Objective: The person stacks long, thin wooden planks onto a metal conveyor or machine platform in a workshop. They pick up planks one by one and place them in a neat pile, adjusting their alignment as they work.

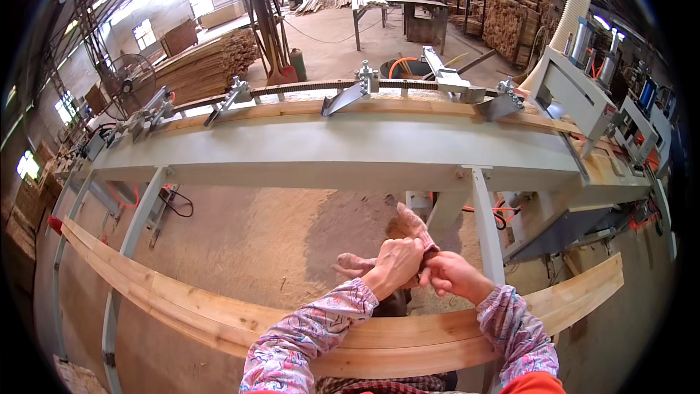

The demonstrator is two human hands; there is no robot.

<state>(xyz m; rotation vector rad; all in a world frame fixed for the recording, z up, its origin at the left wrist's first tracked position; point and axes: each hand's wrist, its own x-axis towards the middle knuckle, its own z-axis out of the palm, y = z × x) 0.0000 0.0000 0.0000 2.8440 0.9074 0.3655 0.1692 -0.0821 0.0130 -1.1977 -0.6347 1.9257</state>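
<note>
Both of my hands are bare and close together over the gap between the machine and the near boards. My left hand [397,264] is closed on a dirty, pinkish work glove [414,228], whose fingers point up and away. From beneath that hand, stained glove fingers [353,263] stick out to the left; whether they belong to a second glove I cannot tell. My right hand [453,276] pinches the dark red cuff with curled fingers. Below my forearms lie long pale wooden boards [182,295], side by side.
A long grey machine table [350,149] runs across ahead, with a wooden strip [292,109] along it and metal clamps [346,98] above. Its legs [485,226] stand beyond the boards. Pneumatic units [583,95] rise at right. Stacked timber [197,66] and a fan [127,84] are farther left.
</note>
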